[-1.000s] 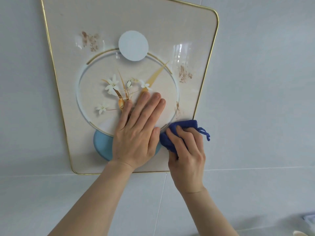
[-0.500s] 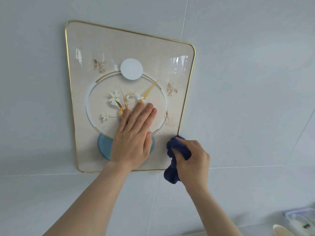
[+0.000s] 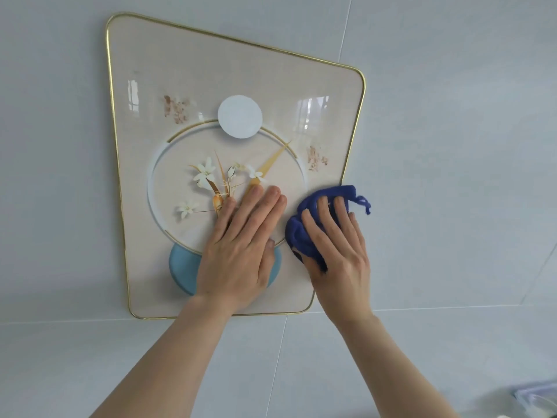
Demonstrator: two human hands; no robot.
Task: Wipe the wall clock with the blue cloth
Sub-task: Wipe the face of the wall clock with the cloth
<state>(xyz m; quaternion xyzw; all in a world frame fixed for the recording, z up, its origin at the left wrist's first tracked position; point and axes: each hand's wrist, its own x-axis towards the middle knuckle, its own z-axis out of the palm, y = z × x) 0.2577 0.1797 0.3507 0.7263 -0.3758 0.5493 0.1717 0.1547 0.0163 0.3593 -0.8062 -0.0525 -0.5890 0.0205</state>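
Since half a second ago, my right hand (image 3: 337, 248) has risen from below the clock's lower right corner back onto its face, fingers spread, pressing the bunched blue cloth (image 3: 304, 233) flat under my palm. My left hand (image 3: 241, 248), just beside it, lies open and flat on the wall clock (image 3: 211, 70), holding nothing; I judge it steadies the panel against wiping pressure. Count: one clock, one cloth, two hands.
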